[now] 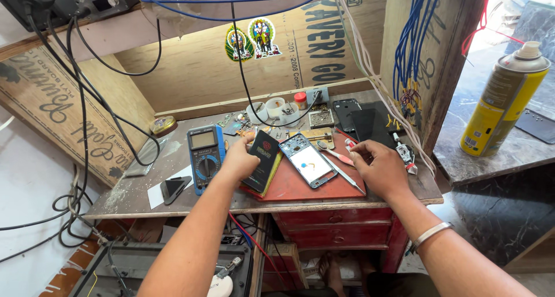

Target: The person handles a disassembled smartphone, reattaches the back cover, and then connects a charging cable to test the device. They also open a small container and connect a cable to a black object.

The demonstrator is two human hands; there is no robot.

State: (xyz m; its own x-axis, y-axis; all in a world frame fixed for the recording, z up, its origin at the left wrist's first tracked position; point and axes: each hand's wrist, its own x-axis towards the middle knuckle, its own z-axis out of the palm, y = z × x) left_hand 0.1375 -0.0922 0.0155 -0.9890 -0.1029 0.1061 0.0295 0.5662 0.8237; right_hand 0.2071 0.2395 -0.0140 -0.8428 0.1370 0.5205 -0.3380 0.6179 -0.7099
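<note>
Left hand [240,158] gripping black battery [263,158]

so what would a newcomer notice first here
Probably the opened phone lying face up on the red mat at the bench's middle, between the two hands. The left hand grips a black battery beside a blue multimeter; the right hand rests by the tweezers. Off to the right stands a tall yellow spray can.
</note>
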